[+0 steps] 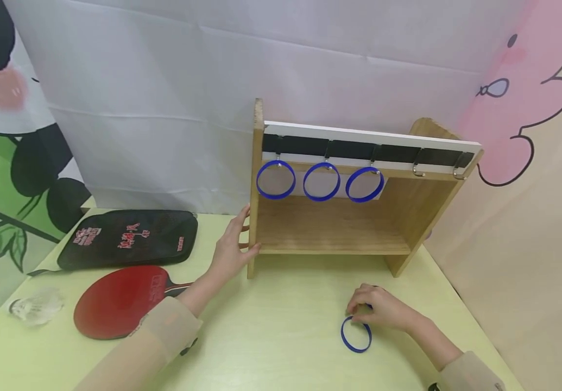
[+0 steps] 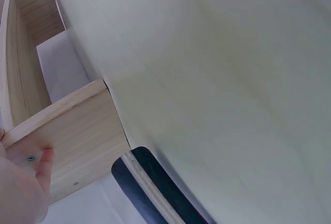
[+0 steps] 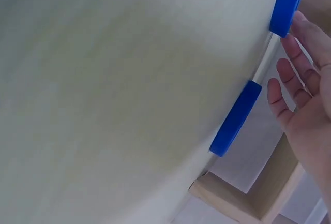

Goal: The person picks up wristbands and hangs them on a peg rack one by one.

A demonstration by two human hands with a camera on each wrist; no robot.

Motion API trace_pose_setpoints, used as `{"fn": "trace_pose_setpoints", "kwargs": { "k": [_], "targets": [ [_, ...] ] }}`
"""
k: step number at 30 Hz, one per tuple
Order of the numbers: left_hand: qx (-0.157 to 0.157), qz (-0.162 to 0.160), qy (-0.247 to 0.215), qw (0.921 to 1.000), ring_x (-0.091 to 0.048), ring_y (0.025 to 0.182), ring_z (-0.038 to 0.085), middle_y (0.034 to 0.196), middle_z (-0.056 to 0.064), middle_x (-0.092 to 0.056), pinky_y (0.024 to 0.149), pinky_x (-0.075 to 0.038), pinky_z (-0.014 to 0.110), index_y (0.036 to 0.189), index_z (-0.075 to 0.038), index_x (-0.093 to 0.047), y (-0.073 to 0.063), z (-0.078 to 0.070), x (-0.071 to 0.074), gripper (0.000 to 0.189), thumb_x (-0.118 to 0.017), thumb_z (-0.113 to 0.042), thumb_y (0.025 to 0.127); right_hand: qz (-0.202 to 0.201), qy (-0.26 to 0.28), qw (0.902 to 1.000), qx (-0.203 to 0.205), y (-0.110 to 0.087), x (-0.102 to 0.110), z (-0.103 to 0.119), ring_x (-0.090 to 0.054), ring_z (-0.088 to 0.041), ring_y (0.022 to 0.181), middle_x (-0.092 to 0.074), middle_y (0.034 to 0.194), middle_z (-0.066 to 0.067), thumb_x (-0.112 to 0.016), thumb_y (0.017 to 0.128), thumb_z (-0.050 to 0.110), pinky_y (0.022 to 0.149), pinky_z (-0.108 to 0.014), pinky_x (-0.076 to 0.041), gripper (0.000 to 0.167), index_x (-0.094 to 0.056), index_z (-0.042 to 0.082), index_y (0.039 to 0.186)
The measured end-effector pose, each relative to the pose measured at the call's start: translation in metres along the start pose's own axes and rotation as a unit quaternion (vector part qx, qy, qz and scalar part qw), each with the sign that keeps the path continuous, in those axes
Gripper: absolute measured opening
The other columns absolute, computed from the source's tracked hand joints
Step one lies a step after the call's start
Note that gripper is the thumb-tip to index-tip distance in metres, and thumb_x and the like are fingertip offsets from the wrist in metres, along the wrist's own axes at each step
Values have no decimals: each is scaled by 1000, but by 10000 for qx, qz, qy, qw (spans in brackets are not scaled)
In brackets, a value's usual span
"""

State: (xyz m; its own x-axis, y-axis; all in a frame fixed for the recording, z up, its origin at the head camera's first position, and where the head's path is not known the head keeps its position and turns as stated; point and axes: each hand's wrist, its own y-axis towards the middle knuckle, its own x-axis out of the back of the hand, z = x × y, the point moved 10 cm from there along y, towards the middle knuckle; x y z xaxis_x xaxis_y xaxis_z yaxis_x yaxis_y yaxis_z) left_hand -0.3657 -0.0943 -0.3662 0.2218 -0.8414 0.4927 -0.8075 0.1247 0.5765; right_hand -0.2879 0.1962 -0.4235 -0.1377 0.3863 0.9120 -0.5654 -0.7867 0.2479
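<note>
A small wooden rack (image 1: 334, 250) stands on the table with a row of metal hooks along its top. Blue rings hang from its three leftmost hooks: the left one (image 1: 258, 187), the middle one (image 1: 322, 199) and the right one (image 1: 349, 190). My left hand (image 1: 229, 252) grips the rack's left side panel (image 2: 77, 136), thumb over the front edge, a finger along the outer face. In front of the rack, my right hand (image 1: 383, 309) pinches a loose blue ring (image 3: 287, 6) between thumb and index finger. Another blue ring (image 3: 235, 118) lies near that hand, mostly hidden behind it in the head view.
Left of the rack lie a black zipped paddle case (image 1: 129, 239), a red table tennis paddle (image 1: 119, 304) and a shuttlecock (image 1: 38, 308). Two bare hooks (image 1: 418, 174) are at the rack's right end. A white cloth (image 1: 163, 108) hangs behind.
</note>
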Motion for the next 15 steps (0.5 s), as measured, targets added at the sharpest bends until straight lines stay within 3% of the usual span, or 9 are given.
{"fn": "trace_pose_setpoints", "kwargs": {
  "k": [8, 15],
  "targets": [
    [28, -34, -30, 10000, -56, 115, 29, 147, 2, -36, 70, -59, 24, 152, -31, -15, 0, 0, 0, 98, -74, -7, 78, 474, 358, 9978, -292, 2, -11, -11, -50, 1, 77, -62, 79, 14, -77, 78, 15, 66, -15, -48, 13, -69, 18, 88],
    [66, -23, -100, 9999, -56, 115, 31, 147, 2, -36, 71, -61, 32, 151, -35, -13, -1, 1, -1, 99, -74, -7, 78, 659, 341, 9967, -334, 6, -17, -15, -48, 3, 76, -61, 79, 17, -74, 80, 13, 65, -14, -48, 11, -69, 22, 85]
  ]
}}
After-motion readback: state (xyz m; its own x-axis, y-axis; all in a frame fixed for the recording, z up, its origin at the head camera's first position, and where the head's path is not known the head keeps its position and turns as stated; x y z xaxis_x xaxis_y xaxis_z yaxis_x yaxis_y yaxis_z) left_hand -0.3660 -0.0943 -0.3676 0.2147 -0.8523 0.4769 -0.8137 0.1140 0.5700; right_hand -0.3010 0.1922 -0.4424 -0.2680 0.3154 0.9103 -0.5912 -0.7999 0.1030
